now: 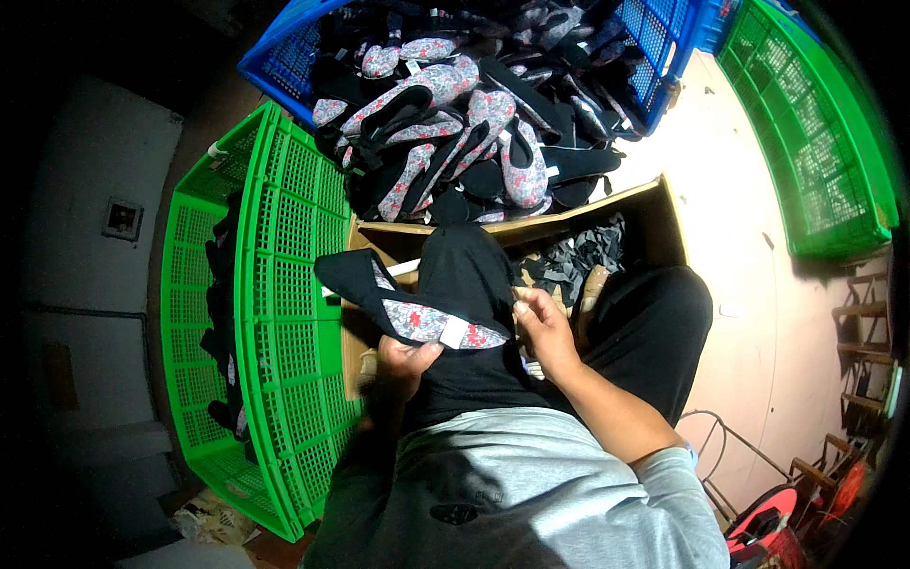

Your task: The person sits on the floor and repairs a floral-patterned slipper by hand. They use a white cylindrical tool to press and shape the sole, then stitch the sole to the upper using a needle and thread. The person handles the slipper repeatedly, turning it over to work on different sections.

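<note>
A black cloth slipper [355,277] with a flowered grey, red and white side and a white tag lies across my lap. My left hand [408,362] is closed on its lower edge, the thumb beside the tag. Close to the slipper's right end, my right hand [547,332] is closed with thumb and fingers pinched together. A small tan bit shows at its fingertips, too small to name. Whether the right hand also touches the slipper is hard to see.
Ahead, a blue crate [654,66] overflows with similar slippers [445,114]. An open cardboard box [675,223] at my knees holds dark scraps [588,258]. Left stands a green crate [303,237] with dark items inside; another green crate [806,133] is at far right.
</note>
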